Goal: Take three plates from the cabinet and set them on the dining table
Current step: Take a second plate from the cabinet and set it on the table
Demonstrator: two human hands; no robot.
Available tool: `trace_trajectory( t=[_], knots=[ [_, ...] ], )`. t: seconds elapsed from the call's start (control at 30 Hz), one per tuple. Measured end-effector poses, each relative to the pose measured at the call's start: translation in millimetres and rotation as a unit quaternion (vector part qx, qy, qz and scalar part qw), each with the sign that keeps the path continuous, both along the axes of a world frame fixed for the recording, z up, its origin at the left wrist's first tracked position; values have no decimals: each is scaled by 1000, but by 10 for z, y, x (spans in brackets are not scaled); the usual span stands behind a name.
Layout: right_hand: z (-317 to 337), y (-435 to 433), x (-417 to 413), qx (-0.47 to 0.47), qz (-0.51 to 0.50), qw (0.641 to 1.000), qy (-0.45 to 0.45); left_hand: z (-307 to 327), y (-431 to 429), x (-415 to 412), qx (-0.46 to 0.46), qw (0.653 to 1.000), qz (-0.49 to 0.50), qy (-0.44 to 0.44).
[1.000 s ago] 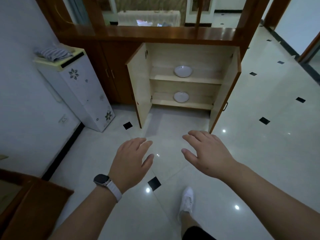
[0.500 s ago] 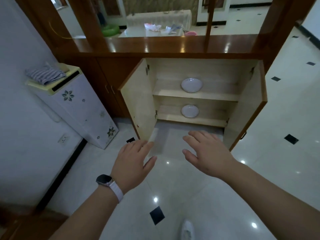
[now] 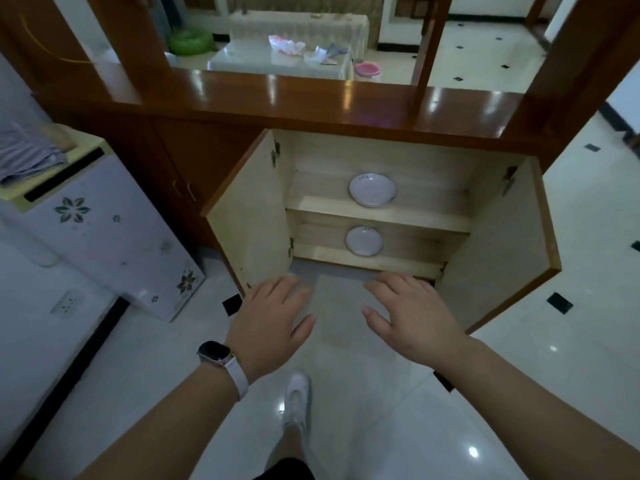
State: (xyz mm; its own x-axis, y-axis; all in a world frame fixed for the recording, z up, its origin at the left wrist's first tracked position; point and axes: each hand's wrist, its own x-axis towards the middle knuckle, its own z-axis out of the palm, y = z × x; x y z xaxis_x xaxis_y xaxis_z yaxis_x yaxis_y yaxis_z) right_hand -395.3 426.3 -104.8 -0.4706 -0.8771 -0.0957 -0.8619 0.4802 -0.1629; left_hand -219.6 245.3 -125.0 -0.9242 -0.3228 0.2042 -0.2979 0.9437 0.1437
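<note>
Two plates sit inside the open cabinet (image 3: 377, 157): the upper plate (image 3: 372, 189) lies on the upper shelf (image 3: 426, 211), and the lower plate (image 3: 364, 241) rests on the bottom shelf (image 3: 398, 259), almost straight below it. Both cabinet doors stand swung wide, the left door (image 3: 249, 216) and the right door (image 3: 498, 244) framing the shelves.

Both hands hover palm-down over the pale tiled floor (image 3: 381, 393) in front of the cabinet, apart from each other and touching nothing. The left hand (image 3: 270, 323) has its fingers (image 3: 277, 289) spread and loose, holding nothing; a watch (image 3: 216, 353) on a white strap circles that wrist. The right hand (image 3: 412, 317) is likewise splayed and empty, near the bottom edge of the right door.

A white shoe (image 3: 296, 398) shows on the floor below the hands. To the left stands a white appliance (image 3: 104, 230) with flower prints, with striped cloth (image 3: 27, 157) lying on top.
</note>
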Motion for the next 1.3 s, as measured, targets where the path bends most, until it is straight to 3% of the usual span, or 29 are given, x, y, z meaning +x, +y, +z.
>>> trace_trajectory(
  t=[0.2,0.43,0.8,1.2,1.3],
  knots=[
    [46,-661,-523,16,-74,997,12,-193,-916,-779,47,998,-39,-9],
    [145,-1293,-923,7,-138,990,19,-164,-1831,-1564,35,995,-89,11],
    [-23,-1642,-1556,-12,-192,981,16,-94,-2235,-2626,32,982,-188,7],
    [-1118,-1937,-2914,14,-192,980,-41,-1339,-2471,-3833,155,969,-108,-159],
    [-1559,-1989,-3277,15,-209,975,-79,-1673,-2489,-4190,269,948,-36,-166]
  ],
)
